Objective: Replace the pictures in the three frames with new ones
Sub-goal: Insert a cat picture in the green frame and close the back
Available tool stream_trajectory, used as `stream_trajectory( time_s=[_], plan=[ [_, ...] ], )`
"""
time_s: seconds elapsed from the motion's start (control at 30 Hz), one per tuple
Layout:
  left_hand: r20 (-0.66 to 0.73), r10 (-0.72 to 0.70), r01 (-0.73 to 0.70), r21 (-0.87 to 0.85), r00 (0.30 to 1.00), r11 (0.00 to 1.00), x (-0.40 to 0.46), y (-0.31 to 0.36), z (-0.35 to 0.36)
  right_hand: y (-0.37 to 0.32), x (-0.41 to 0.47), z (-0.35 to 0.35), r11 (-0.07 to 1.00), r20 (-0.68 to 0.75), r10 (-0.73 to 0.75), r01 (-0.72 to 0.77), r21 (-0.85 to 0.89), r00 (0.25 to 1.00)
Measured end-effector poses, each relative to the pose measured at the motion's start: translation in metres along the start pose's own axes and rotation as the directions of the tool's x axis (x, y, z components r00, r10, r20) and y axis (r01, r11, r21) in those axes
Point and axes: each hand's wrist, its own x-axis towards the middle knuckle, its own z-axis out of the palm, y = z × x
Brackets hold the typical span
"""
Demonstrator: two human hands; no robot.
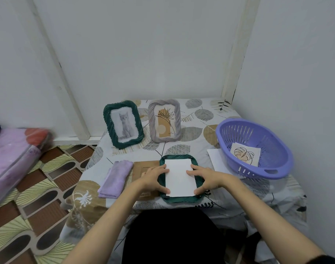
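A dark green frame [179, 199] lies face down near the table's front edge, with a white sheet [179, 178] lying blank side up in its opening. My left hand [155, 177] rests on the frame's left side, fingers spread onto the sheet's edge. My right hand [204, 178] presses the sheet's right edge in the same way. A brown backing board [141, 165] lies left of the frame, partly under my left hand. Standing at the back are a green frame with a cat picture [123, 124] and a grey frame with a plant drawing [164, 120].
A purple basket [254, 147] at the right holds a leaf picture [244, 153] and sits on a white sheet [215, 159]. A folded lilac cloth [115, 178] lies at the left. Walls close the table [197, 115] in behind and on the right; a pink mattress [12, 159] lies on the floor.
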Motion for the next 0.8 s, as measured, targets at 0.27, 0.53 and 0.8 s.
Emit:
stream_trajectory(
  time_s=[0.27,0.53,0.8],
  plan=[
    [-0.022,0.010,-0.010,0.002,1.000,1.000,0.001,-0.003,0.003,-0.003,-0.005,0.001,1.000,-0.024,-0.004,0.005,0.015,1.000],
    [-0.543,-0.247,0.234,-0.095,0.802,0.968,-0.015,-0.019,0.011,-0.007,-0.017,0.004,0.954,-0.231,-0.037,0.104,0.283,0.972],
    [-0.545,-0.478,0.506,-0.111,0.689,0.855,-0.009,0.000,0.026,-0.006,-0.013,0.043,0.941,-0.591,0.197,0.017,0.337,0.782]
  ],
)
